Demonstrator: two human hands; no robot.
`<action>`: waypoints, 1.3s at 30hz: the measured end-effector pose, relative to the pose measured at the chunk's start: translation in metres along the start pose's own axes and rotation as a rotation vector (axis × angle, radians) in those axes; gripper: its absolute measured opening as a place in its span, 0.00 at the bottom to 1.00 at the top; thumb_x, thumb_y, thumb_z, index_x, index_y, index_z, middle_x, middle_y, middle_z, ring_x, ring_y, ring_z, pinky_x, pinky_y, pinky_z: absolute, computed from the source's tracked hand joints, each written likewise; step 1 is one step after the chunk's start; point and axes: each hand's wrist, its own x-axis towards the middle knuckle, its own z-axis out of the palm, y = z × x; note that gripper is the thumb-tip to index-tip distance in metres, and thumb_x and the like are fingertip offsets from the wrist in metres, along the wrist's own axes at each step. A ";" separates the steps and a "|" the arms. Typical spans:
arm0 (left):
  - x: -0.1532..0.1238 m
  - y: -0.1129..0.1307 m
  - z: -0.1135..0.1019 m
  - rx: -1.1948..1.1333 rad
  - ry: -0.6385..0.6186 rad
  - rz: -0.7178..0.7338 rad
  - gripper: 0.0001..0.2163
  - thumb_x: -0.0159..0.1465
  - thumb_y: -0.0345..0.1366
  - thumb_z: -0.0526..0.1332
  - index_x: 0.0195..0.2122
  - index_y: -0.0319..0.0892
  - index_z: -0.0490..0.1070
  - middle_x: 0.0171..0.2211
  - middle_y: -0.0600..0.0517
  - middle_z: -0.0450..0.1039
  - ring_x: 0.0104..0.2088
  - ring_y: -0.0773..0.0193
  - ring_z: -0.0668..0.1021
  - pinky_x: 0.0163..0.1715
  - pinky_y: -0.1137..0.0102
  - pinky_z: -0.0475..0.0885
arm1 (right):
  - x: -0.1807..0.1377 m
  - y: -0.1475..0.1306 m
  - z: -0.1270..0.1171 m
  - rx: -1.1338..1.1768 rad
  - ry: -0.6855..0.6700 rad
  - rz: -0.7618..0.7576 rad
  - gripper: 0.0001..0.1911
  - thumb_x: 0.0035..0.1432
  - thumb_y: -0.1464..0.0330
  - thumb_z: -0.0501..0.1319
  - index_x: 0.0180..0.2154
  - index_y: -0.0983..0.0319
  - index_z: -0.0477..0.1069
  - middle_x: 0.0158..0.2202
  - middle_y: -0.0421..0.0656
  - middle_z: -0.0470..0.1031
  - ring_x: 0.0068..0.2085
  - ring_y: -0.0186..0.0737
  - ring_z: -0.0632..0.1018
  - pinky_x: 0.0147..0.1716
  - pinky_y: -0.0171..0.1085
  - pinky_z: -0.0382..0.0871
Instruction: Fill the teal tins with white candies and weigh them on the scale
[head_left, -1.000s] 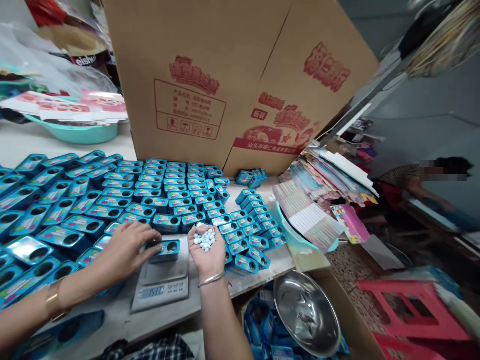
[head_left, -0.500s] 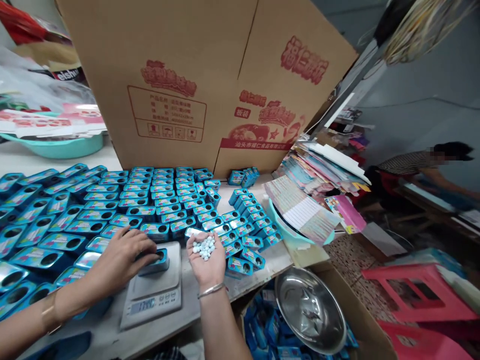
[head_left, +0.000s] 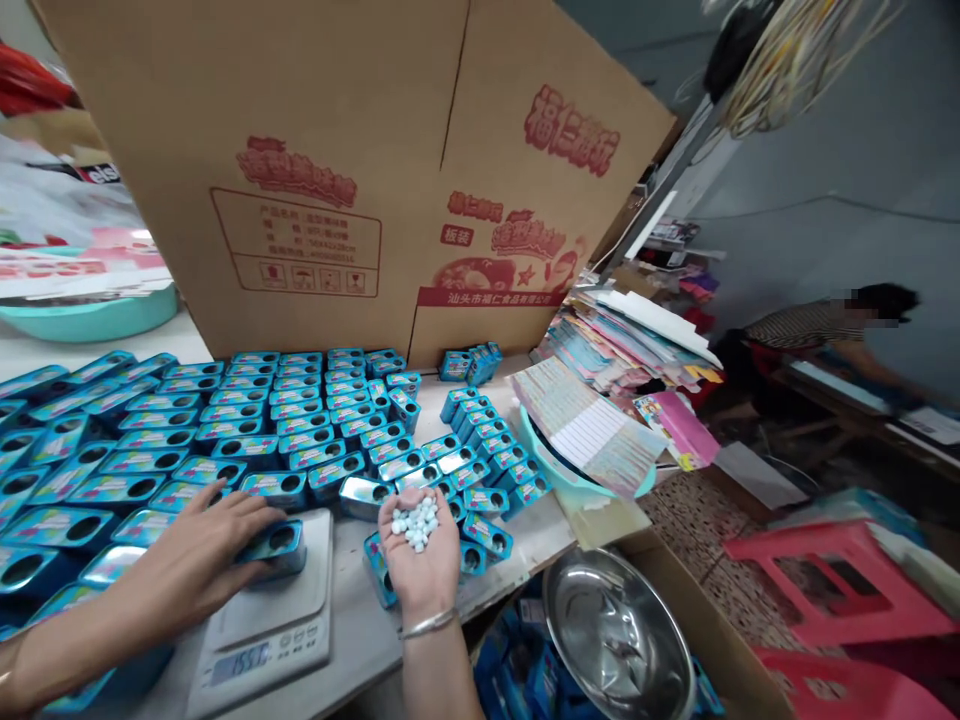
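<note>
My left hand (head_left: 217, 545) is closed round a blue tin box (head_left: 281, 545) with a round hole in its top. The tin is over the plate of a grey digital scale (head_left: 289, 610), whose lit display has digits too blurred to read surely. Palm up, my right hand (head_left: 421, 560) is cupped around a small heap of pale white-blue candies (head_left: 416, 520). It hovers just right of the scale, near the closest tins. Many similar blue tins (head_left: 244, 447) with round holes stand in rows behind and left of both hands.
A large cardboard carton (head_left: 300, 100) stands behind the tins. Right of them, papers rest on a turquoise basin (head_left: 536, 440). Below the table edge, a steel bowl (head_left: 660, 640) sits over a box of blue tins. A red stool (head_left: 847, 570) and a seated person are further right.
My left hand now grips the tin at the scale more fully. The scale's reading has changed. My right hand still cups the candies, and the whole view has shifted slightly.
</note>
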 end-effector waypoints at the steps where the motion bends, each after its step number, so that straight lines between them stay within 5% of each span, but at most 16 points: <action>1: 0.012 0.002 -0.007 0.000 0.028 0.005 0.16 0.59 0.50 0.64 0.47 0.56 0.75 0.43 0.54 0.79 0.45 0.49 0.78 0.59 0.44 0.55 | -0.002 -0.008 -0.001 -0.005 -0.018 -0.024 0.14 0.63 0.68 0.54 0.24 0.60 0.64 0.22 0.35 0.68 0.25 0.31 0.72 0.39 0.38 0.75; 7: 0.141 0.046 -0.048 -0.015 0.183 0.096 0.21 0.60 0.57 0.63 0.48 0.50 0.73 0.43 0.50 0.79 0.48 0.49 0.77 0.63 0.44 0.51 | -0.010 -0.058 -0.015 -0.052 -0.085 -0.205 0.11 0.58 0.69 0.59 0.24 0.59 0.64 0.22 0.33 0.68 0.26 0.30 0.73 0.39 0.37 0.76; 11: 0.222 0.078 -0.029 -0.015 0.173 0.153 0.21 0.62 0.54 0.61 0.49 0.46 0.73 0.46 0.47 0.78 0.50 0.50 0.76 0.63 0.46 0.51 | -0.011 -0.084 -0.025 -0.040 -0.106 -0.273 0.10 0.55 0.70 0.62 0.24 0.59 0.65 0.22 0.32 0.68 0.26 0.28 0.73 0.40 0.35 0.76; 14: 0.254 0.091 0.001 -0.001 0.167 0.164 0.20 0.62 0.48 0.59 0.51 0.43 0.72 0.45 0.44 0.79 0.50 0.48 0.75 0.62 0.44 0.51 | -0.011 -0.098 -0.030 -0.014 -0.088 -0.324 0.11 0.54 0.70 0.63 0.23 0.59 0.65 0.22 0.33 0.68 0.26 0.29 0.73 0.39 0.35 0.77; 18: 0.267 0.094 0.034 0.032 0.165 0.162 0.21 0.61 0.42 0.59 0.55 0.46 0.70 0.39 0.44 0.78 0.47 0.47 0.75 0.60 0.43 0.51 | -0.009 -0.110 -0.036 0.009 -0.090 -0.356 0.11 0.51 0.71 0.65 0.22 0.59 0.65 0.22 0.33 0.68 0.26 0.29 0.73 0.37 0.35 0.77; 21: 0.265 0.088 0.045 0.064 0.153 0.143 0.16 0.60 0.40 0.60 0.49 0.46 0.74 0.36 0.45 0.77 0.45 0.48 0.74 0.60 0.44 0.52 | -0.004 -0.117 -0.044 -0.042 -0.063 -0.387 0.10 0.51 0.72 0.64 0.22 0.58 0.65 0.22 0.33 0.68 0.26 0.31 0.73 0.37 0.38 0.78; 31: 0.226 0.041 0.054 0.126 0.136 0.014 0.31 0.66 0.59 0.49 0.57 0.38 0.69 0.55 0.34 0.70 0.59 0.38 0.66 0.60 0.39 0.51 | 0.007 -0.115 -0.048 -0.114 -0.092 -0.432 0.10 0.52 0.71 0.65 0.23 0.58 0.65 0.23 0.33 0.68 0.26 0.31 0.73 0.38 0.39 0.78; 39: 0.232 0.035 0.067 0.091 0.130 0.027 0.34 0.65 0.60 0.48 0.59 0.36 0.66 0.59 0.32 0.66 0.63 0.36 0.63 0.61 0.38 0.48 | 0.000 -0.115 -0.048 -0.071 -0.108 -0.395 0.09 0.53 0.71 0.64 0.23 0.59 0.66 0.23 0.33 0.68 0.27 0.30 0.73 0.40 0.37 0.77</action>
